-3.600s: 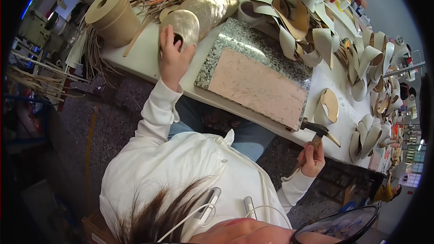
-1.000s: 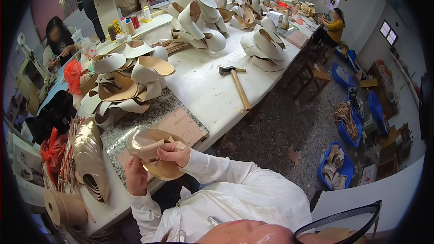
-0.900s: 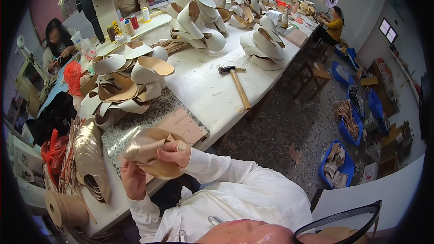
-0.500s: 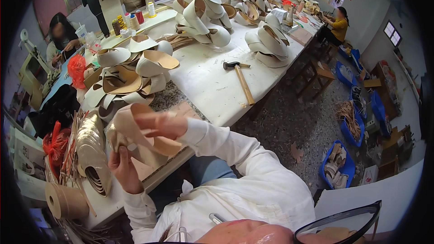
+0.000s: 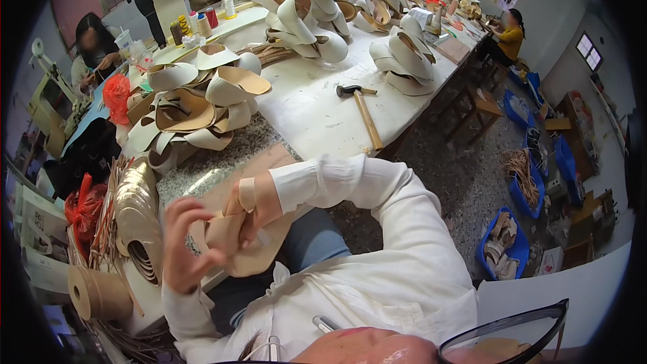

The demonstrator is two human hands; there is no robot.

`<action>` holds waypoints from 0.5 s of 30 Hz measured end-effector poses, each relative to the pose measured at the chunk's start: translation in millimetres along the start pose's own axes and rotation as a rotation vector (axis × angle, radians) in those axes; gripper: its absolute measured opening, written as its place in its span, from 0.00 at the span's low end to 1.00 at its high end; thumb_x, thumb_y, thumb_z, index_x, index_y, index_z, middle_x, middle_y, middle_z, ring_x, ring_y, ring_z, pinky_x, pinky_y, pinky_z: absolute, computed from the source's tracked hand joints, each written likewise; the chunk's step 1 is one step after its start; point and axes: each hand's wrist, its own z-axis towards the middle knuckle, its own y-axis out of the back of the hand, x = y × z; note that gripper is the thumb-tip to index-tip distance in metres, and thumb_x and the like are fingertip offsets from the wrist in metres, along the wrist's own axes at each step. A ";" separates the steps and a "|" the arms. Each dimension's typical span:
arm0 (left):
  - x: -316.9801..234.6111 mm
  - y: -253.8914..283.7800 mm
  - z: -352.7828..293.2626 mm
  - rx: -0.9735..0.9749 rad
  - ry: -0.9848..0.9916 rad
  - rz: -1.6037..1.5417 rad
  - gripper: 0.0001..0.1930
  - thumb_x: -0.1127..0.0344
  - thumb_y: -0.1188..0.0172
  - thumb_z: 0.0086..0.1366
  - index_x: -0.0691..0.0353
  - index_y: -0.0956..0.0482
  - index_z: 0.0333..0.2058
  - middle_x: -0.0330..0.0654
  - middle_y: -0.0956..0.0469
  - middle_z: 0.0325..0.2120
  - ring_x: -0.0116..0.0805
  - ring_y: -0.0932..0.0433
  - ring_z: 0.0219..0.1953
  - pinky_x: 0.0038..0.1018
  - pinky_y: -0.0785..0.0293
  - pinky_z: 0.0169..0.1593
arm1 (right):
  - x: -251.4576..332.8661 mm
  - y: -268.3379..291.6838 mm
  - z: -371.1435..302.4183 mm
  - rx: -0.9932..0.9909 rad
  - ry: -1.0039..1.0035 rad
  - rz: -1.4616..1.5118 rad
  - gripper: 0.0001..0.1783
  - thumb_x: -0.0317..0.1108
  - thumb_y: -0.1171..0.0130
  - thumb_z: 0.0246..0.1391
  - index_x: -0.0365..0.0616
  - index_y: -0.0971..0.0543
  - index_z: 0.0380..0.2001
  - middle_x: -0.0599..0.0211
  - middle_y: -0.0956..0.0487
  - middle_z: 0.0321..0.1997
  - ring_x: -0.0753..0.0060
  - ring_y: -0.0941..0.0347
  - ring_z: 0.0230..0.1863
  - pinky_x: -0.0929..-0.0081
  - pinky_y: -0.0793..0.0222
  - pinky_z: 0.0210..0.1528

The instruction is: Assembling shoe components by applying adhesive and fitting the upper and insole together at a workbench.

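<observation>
Blue basket on the floor, nearest one: beige offcut-like pieces heaped in it. Next blue basket along: bundle of thin brown strips. More blue ones farther back; contents too small for me to tell. Red plastic bag at the table's left side, beside loose strips; can't see what's inside. Clear cup farther up, contents unclear.

Hands: right hand has its fingers curled down on a curved beige piece, gripping it. Left hand is spread wide, thumb and fingers apart in a C just beside the piece; can't tell if the thumb tip touches. The piece is over the near edge of the table, by the pinkish board on the speckled slab.

Around it: nested shiny gold pieces left of the slab, tan roll nearer, white curved pieces piled behind, hammer lying to the right.
</observation>
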 end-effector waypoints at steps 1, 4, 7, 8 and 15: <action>21.9 -0.3 1.9 0.160 -0.017 -0.049 0.26 0.49 0.28 0.49 0.66 0.26 0.31 0.43 0.28 0.27 0.38 0.28 0.33 0.34 0.33 0.41 | 3.3 0.2 0.5 -0.012 0.045 -0.081 0.08 0.24 0.33 0.38 0.46 0.18 0.26 0.63 0.22 0.27 0.62 0.24 0.32 0.69 0.32 0.32; 26.1 11.5 5.8 0.392 -0.082 0.039 0.23 0.53 0.27 0.47 0.65 0.28 0.28 0.42 0.30 0.24 0.37 0.28 0.27 0.31 0.32 0.32 | 0.8 9.8 5.9 -0.069 0.182 -0.319 0.09 0.24 0.34 0.35 0.48 0.18 0.25 0.63 0.24 0.26 0.59 0.26 0.32 0.66 0.32 0.31; 30.0 1.6 12.3 0.357 -0.150 0.416 0.15 0.66 0.30 0.48 0.62 0.30 0.26 0.43 0.29 0.22 0.44 0.28 0.22 0.33 0.33 0.25 | -6.6 23.0 -2.6 -0.127 0.219 -0.808 0.07 0.34 0.41 0.36 0.53 0.21 0.24 0.69 0.28 0.29 0.61 0.30 0.36 0.67 0.35 0.38; 46.5 -3.6 14.0 0.258 -0.168 0.596 0.09 0.72 0.36 0.51 0.61 0.30 0.27 0.44 0.28 0.22 0.47 0.27 0.23 0.36 0.32 0.26 | -20.7 26.7 -5.2 -0.156 0.346 -1.015 0.07 0.35 0.42 0.37 0.56 0.22 0.26 0.71 0.29 0.31 0.64 0.32 0.38 0.67 0.37 0.43; 119.3 -40.3 -16.9 0.606 -0.370 1.125 0.09 0.61 0.42 0.49 0.58 0.23 0.26 0.37 0.29 0.27 0.35 0.28 0.37 0.30 0.34 0.39 | -108.3 -40.5 -32.8 -0.171 0.062 -1.293 0.12 0.35 0.42 0.37 0.50 0.23 0.30 0.68 0.29 0.29 0.64 0.33 0.38 0.66 0.39 0.40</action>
